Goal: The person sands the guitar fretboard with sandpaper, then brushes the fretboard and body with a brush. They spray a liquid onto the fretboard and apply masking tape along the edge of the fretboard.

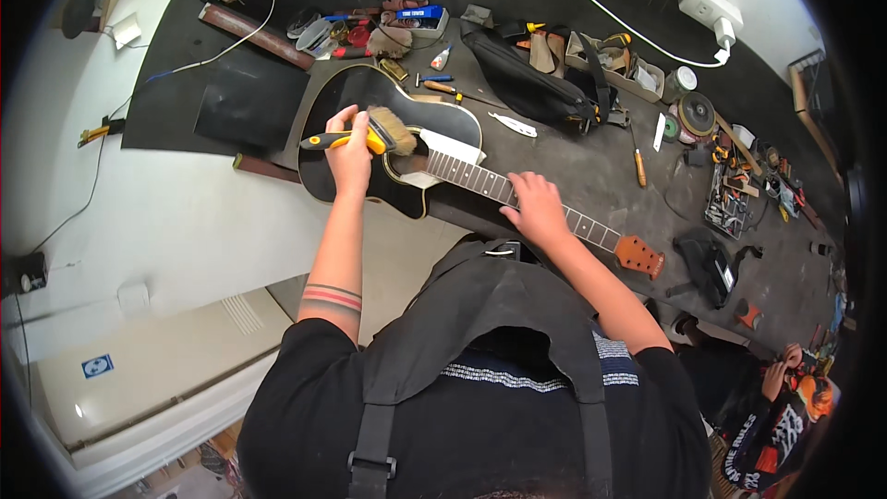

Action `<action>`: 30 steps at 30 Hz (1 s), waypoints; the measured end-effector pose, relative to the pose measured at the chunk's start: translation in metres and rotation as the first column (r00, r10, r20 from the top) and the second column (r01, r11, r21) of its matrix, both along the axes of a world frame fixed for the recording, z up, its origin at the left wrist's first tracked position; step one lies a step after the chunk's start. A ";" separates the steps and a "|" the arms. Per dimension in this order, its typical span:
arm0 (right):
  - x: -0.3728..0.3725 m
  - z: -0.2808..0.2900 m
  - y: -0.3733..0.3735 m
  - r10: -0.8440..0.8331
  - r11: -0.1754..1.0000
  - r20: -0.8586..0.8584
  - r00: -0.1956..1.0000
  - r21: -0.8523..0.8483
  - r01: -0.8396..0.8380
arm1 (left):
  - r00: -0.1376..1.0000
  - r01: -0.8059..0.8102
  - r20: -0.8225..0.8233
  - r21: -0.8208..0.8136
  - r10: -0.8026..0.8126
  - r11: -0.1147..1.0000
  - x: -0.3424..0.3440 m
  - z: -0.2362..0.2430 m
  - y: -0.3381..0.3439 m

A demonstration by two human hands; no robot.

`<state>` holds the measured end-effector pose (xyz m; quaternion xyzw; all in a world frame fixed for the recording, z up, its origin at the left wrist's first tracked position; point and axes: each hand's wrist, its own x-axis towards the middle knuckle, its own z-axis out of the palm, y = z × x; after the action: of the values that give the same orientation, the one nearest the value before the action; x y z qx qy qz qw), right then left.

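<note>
- Guitar (471, 177) (qty 1) is laid face-up on the table (577, 157), body to L, neck run off to R; body's near edge seems to be hung past the table rim, prob. for easier reach.
- Brush (377, 139) (qty 1) is held by L hand (349, 162), fingers wrapped round its yellow-and-black handle close to the head, prob. for control; bristles are pointed R over the body, contact w/ it can't be told.
- R hand (540, 208) is laid across the neck approx. midway, fingers slightly spread, prob. so guitar is steadied; whether neck is pinched from below can't be told.
- White sheets (453, 145) (2 seen) are set on the body, 1 each side of the fretboard end, prob. as cover for the dark finish.
- Beyond guitar are placed: 1 black bag (531, 79), 1 slim pale tool (513, 125), 1 wood-handled screwdriver (640, 169); far-R small tools are too cluttered to be counted.
- Co-worker's hands (781, 374) (2) are seen lower R, well apart from guitar.
</note>
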<state>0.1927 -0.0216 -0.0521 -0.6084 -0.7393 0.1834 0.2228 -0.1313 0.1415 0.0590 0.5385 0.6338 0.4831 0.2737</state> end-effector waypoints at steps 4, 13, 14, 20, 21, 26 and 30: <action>-0.040 -0.003 0.027 -0.022 1.000 0.016 1.000 0.009 0.022 | 0.978 0.173 0.117 0.005 -0.172 0.985 0.007 -0.001 0.050; -0.017 0.015 -0.012 -0.190 0.982 0.111 0.975 0.006 0.190 | 0.902 0.231 -0.325 -0.191 -0.283 0.954 0.046 -0.057 0.253; -0.010 0.016 -0.018 -0.211 0.977 0.136 0.968 0.003 0.212 | 0.865 0.245 -0.412 -0.148 -0.285 0.958 0.052 -0.053 0.273; 0.043 0.021 -0.078 -0.360 0.920 0.307 0.881 -0.037 0.389 | 0.797 0.481 -0.503 0.194 -0.334 0.855 0.130 -0.015 0.211; 0.052 0.022 -0.088 -0.378 0.913 0.322 0.868 -0.025 0.407 | 0.738 0.628 -0.433 0.162 -0.518 0.761 0.138 -0.017 0.180; 0.094 0.026 -0.126 -0.445 0.880 0.383 0.810 0.019 0.474 | -0.138 0.907 -0.515 -0.409 -0.846 0.101 0.150 -0.064 0.014; 0.120 0.021 -0.162 -0.567 0.803 0.401 0.720 0.072 0.592 | -0.213 0.840 -0.509 -0.531 -0.834 0.109 0.148 -0.079 -0.041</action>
<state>0.3124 -0.1838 -0.0310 -0.8395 -0.5353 -0.0024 0.0930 0.0168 0.1005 -0.0197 0.9558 0.1462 -0.0932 0.2373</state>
